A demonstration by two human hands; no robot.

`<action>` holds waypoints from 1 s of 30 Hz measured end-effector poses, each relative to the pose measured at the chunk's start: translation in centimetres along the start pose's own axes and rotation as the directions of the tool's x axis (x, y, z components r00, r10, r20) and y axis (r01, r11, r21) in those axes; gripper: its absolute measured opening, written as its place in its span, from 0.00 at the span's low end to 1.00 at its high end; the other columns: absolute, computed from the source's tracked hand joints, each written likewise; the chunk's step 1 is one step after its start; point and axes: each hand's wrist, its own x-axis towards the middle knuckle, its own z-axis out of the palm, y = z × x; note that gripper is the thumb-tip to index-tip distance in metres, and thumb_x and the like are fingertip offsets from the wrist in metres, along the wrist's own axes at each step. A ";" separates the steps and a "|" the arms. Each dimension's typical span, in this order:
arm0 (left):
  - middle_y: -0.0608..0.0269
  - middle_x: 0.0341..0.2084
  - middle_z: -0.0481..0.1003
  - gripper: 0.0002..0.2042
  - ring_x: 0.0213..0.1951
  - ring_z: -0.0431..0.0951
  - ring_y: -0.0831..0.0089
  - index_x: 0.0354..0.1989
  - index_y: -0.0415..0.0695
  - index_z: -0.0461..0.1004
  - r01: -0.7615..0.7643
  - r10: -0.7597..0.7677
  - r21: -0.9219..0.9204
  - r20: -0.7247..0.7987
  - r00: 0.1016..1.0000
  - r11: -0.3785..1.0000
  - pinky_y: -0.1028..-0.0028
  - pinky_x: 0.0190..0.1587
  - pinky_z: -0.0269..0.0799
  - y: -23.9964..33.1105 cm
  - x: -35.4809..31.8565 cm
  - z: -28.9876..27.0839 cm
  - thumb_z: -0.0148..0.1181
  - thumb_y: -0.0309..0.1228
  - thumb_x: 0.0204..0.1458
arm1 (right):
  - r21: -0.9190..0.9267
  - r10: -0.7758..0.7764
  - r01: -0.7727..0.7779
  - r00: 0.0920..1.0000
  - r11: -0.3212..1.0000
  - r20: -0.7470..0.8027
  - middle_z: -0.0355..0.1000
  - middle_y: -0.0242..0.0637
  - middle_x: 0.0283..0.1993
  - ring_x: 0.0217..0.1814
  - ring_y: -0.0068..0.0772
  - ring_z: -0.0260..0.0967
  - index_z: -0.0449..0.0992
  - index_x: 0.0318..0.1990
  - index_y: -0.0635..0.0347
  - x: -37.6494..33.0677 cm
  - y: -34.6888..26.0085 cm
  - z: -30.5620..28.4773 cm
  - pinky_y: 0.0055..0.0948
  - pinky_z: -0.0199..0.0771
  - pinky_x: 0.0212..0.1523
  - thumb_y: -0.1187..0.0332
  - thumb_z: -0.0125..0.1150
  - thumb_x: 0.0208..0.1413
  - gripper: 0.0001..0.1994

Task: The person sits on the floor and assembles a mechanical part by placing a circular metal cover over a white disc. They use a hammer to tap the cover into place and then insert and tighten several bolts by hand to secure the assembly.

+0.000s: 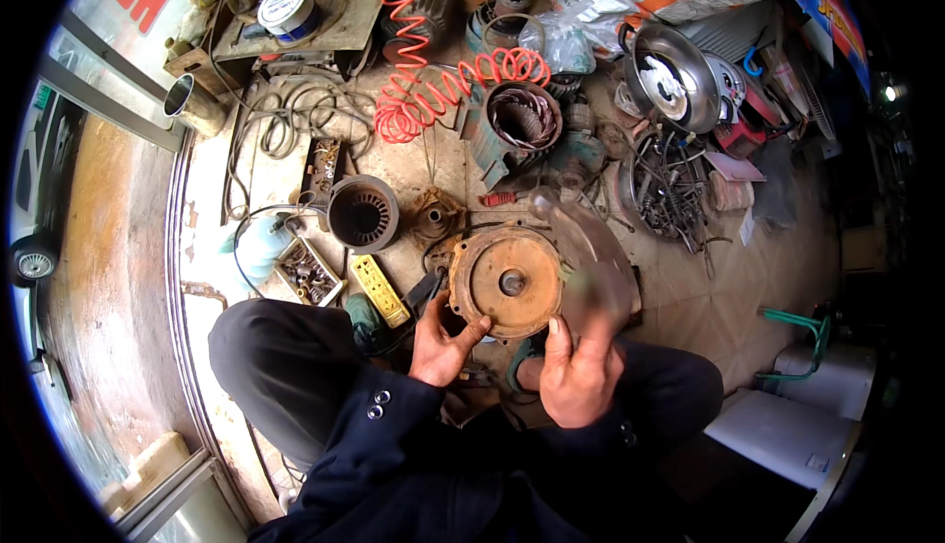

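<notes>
Dark sleeves come up from the lower edge to the hands, which meet at a rusty round motor end cover (507, 282) held up over the person's knees. Left hand (443, 341) grips the cover's lower left rim, thumb lying across its face and fingers curled behind it. Right hand (579, 371) is at the cover's lower right rim with a fingertip on the edge; its other fingers are closed round a blurred grey-green thing that I cannot make out. The cover is flat-faced toward the camera, with a dark bearing hole at its centre and small lugs round the rim.

Everything else is placed from that cover. Just to its left on the floor (689, 297) lies a yellow socket strip (380, 290), and further left a small open box of mixed screws and bits (308, 272). Up and to the left stands a finned grey motor housing (363, 213), open end up. Between that housing and the cover sits a smaller rusty part (436, 214). Above the cover is a green stator (524, 120) with copper windings showing, and a red coiled air hose (433, 80) loops across behind it. A red-handled screwdriver (498, 198) lies just above the cover. Up and to the right is a tangle of dark wire (669, 189), and beyond that a shiny metal bowl (674, 75). Far right, well apart, stands a white box (787, 435).
</notes>
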 end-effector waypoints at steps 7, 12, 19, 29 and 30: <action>0.44 0.58 0.77 0.42 0.61 0.75 0.62 0.69 0.25 0.63 0.003 -0.003 -0.130 -0.003 1.000 0.992 0.66 0.66 0.69 0.5 -0.3 0.2 0.80 0.37 0.52 | -0.082 0.192 -0.180 0.966 0.980 0.173 0.76 0.60 0.30 0.32 0.68 0.76 0.67 0.41 0.63 -0.5 2.6 -0.8 0.56 0.75 0.32 0.67 0.64 0.66 0.12; 0.47 0.56 0.78 0.41 0.58 0.77 0.66 0.70 0.26 0.61 0.028 -0.026 -0.180 0.012 1.000 0.983 0.69 0.62 0.72 0.3 0.1 -0.2 0.79 0.33 0.53 | -0.294 0.352 -0.254 0.865 0.921 0.357 0.76 0.63 0.32 0.37 0.70 0.76 0.67 0.45 0.63 -0.7 4.9 -1.3 0.59 0.72 0.33 0.65 0.64 0.67 0.13; 0.47 0.57 0.78 0.41 0.58 0.77 0.65 0.69 0.26 0.61 0.029 -0.023 -0.176 0.038 0.999 0.984 0.68 0.62 0.73 0.2 0.2 -0.2 0.79 0.34 0.54 | -0.370 0.472 -0.350 0.822 0.861 0.319 0.77 0.57 0.29 0.35 0.67 0.77 0.72 0.45 0.61 -5.0 5.2 -2.8 0.58 0.74 0.33 0.60 0.64 0.66 0.13; 0.51 0.54 0.80 0.37 0.56 0.78 0.66 0.68 0.28 0.65 0.024 -0.018 -0.131 0.049 0.999 0.991 0.68 0.60 0.74 0.0 0.2 -0.2 0.77 0.35 0.55 | -0.355 0.272 -0.243 0.962 0.903 0.032 0.77 0.51 0.29 0.30 0.61 0.77 0.72 0.42 0.60 -11.4 2.5 -4.1 0.53 0.75 0.31 0.63 0.67 0.63 0.12; 0.51 0.53 0.80 0.37 0.54 0.79 0.66 0.67 0.28 0.66 -0.038 0.043 -0.115 0.035 0.998 0.993 0.68 0.60 0.74 0.1 0.7 -0.1 0.78 0.36 0.55 | -0.372 0.333 -0.254 0.928 0.893 0.165 0.78 0.51 0.35 0.35 0.60 0.77 0.74 0.44 0.61 -11.7 2.6 -4.1 0.52 0.76 0.36 0.64 0.69 0.61 0.13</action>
